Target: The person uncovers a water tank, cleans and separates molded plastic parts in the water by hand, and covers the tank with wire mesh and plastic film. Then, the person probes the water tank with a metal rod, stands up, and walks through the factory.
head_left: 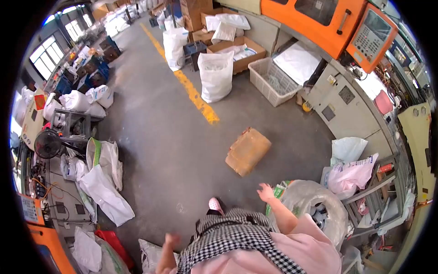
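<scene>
My right hand (265, 193) reaches out with its fingers apart and nothing in it. Just beside it stands a large, open, clear plastic bag (299, 194) with a wide rolled rim and parts inside that I cannot make out. My left hand (172, 239) hangs low at my other side, smeared by motion, so its fingers cannot be read. Nearest to it lies a white sack (150, 255) on the floor. Ahead of me a flattened brown cardboard box (248, 151) lies on the grey floor, apart from both hands.
Ahead are an open white sack (216, 75) and a plastic crate (273, 82). An orange machine (328, 23) stands at the back right. A metal rack (378, 196) and a pinkish bag (351, 176) are to the right. Empty-looking sacks (105, 194) and a black fan (48, 143) are left.
</scene>
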